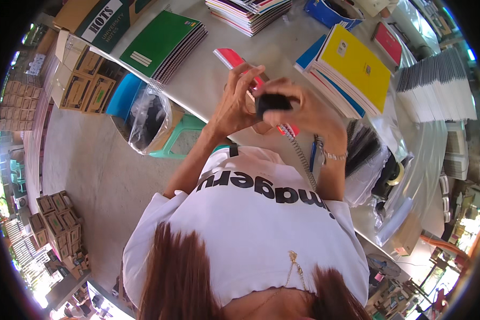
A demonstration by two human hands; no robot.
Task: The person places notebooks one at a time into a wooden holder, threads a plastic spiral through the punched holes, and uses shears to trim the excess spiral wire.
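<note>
My left hand [237, 104] is curled at the edge of a narrow-looking red notebook [228, 56], its fingers bent over the cover. My right hand [312, 109], slightly smeared by motion, closes around a small black object [272, 104] pressed close to the notebook. The kind of that object is hard to make out. From the notebook's near end a long spiral coil [302, 157] hangs down toward my shirt. Both hands cover most of the notebook's middle.
Green spiral notebooks [162, 45] lie stacked at the table's left, yellow-topped notebooks [354, 66] at the right. Beyond stand a blue container [336, 12] and a row of grey-edged books [437, 85]. Left of the table are a plastic-lined bin [149, 117] and a green stool [184, 136].
</note>
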